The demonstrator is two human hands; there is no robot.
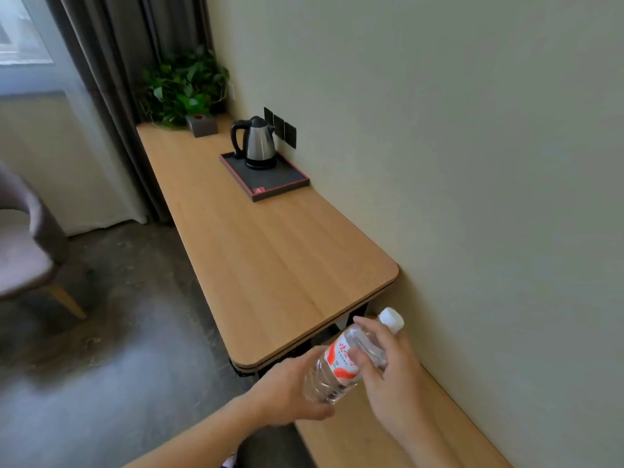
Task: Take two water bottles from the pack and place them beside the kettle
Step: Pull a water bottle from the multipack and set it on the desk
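Note:
A clear water bottle with a white cap and a red-and-white label lies tilted in both my hands, just off the near corner of the wooden desk. My left hand grips its lower end. My right hand wraps its upper body below the cap. The steel kettle with a black handle stands on a black tray far up the desk by the wall. The bottle pack is out of view.
A green plant and a small dark box sit at the desk's far end, near grey curtains. Black wall sockets are behind the kettle. A chair stands at left. A lower wooden bench runs under my hands.

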